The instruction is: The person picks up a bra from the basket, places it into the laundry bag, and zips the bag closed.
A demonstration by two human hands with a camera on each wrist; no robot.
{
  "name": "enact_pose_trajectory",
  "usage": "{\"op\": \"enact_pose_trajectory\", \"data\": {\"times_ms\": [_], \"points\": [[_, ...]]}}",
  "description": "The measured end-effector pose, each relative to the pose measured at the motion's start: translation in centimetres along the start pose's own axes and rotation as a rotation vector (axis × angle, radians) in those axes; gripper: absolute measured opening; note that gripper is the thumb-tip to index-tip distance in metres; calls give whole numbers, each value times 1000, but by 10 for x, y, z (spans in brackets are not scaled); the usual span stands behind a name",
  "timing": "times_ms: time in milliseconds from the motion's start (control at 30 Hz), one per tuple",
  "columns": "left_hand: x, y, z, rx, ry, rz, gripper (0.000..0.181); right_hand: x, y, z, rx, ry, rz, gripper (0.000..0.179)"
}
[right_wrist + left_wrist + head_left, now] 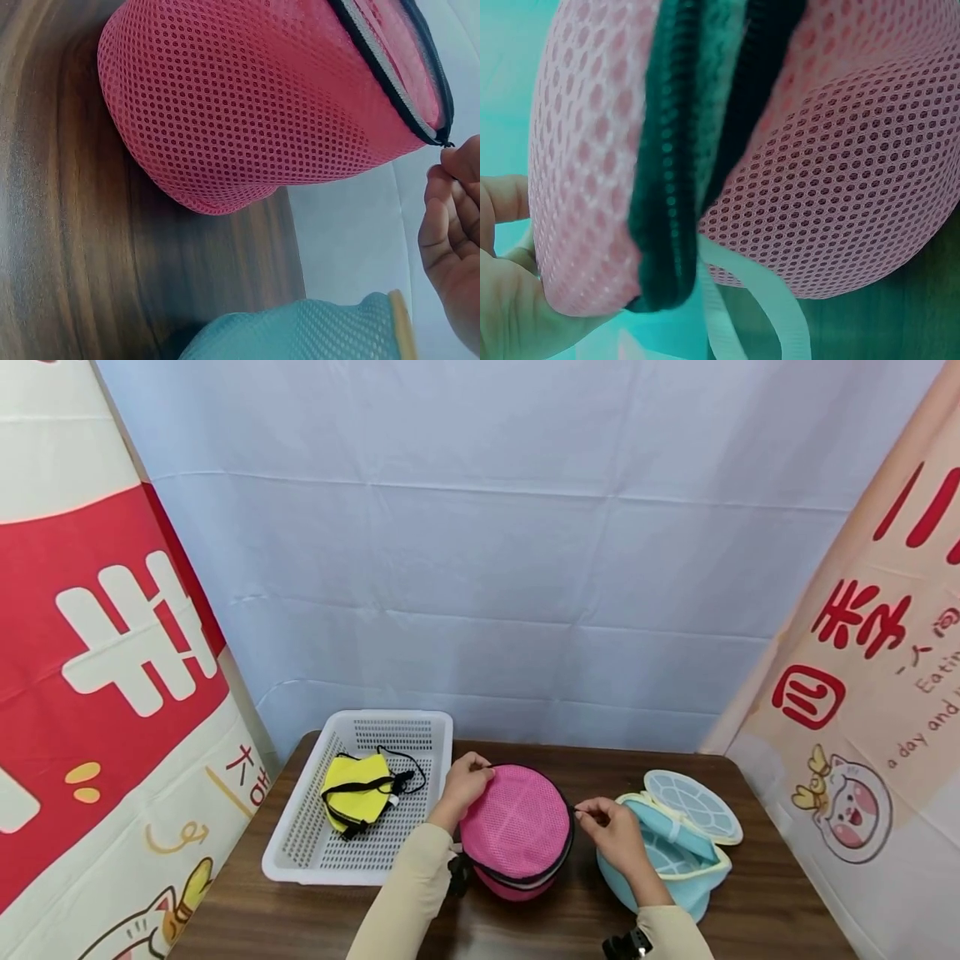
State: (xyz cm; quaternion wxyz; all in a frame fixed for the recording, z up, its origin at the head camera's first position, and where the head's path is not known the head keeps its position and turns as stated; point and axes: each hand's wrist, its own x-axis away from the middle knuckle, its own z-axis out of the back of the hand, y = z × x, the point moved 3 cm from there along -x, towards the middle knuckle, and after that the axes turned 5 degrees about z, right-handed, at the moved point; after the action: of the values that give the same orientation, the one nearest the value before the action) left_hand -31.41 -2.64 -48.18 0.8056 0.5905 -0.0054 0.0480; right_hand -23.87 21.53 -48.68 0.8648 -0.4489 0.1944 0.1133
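Note:
A round pink mesh laundry bag (517,820) stands at mid-table, its lid edged by a black zipper (384,79) that is partly undone. My left hand (467,783) grips the far left edge of the lid, thumb and fingers around the mesh in the left wrist view. On the bag's right side, my right hand (618,837) pinches the zipper pull (448,145) between thumb and finger. A pale strap loop (784,300) hangs beside the zipper. Just right of my right hand sits a light blue mesh bag (697,889), its lid (693,806) folded back.
At the left of the brown table (480,935) is a white perforated basket (420,868). In it lies a folded yellow item (363,777) with black straps and cords. Printed cloth hangs at both sides, and a plain pale blue cloth (480,568) behind.

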Motion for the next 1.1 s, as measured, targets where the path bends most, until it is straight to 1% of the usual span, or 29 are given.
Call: {"op": "enact_pose_trajectory", "data": {"times_ms": [67, 167, 300, 400, 567, 700, 933, 1100], "points": [[1, 0, -1, -5, 9, 9, 6, 0, 0, 1, 14, 5, 0, 7], [3, -1, -2, -7, 37, 26, 6, 0, 0, 0, 23, 22, 28, 6], [6, -1, -2, 19, 77, 50, 5, 1, 0, -2, 19, 49, 65, 5], [7, -1, -2, 36, 104, 72, 4, 1, -1, -3, 14, 61, 76, 3], [9, -3, -2, 35, 141, 83, 5, 1, -2, -4, 10, 78, 125, 8], [11, -5, -3, 26, 161, 69, 4, 2, -2, -5, 31, 82, 127, 11], [9, -13, -1, 48, 244, 106, 6, 5, -2, -6, 43, 90, 155, 12], [8, -18, -1, 59, 273, 98, 6, 6, 2, -8, 30, 94, 139, 13]]}}
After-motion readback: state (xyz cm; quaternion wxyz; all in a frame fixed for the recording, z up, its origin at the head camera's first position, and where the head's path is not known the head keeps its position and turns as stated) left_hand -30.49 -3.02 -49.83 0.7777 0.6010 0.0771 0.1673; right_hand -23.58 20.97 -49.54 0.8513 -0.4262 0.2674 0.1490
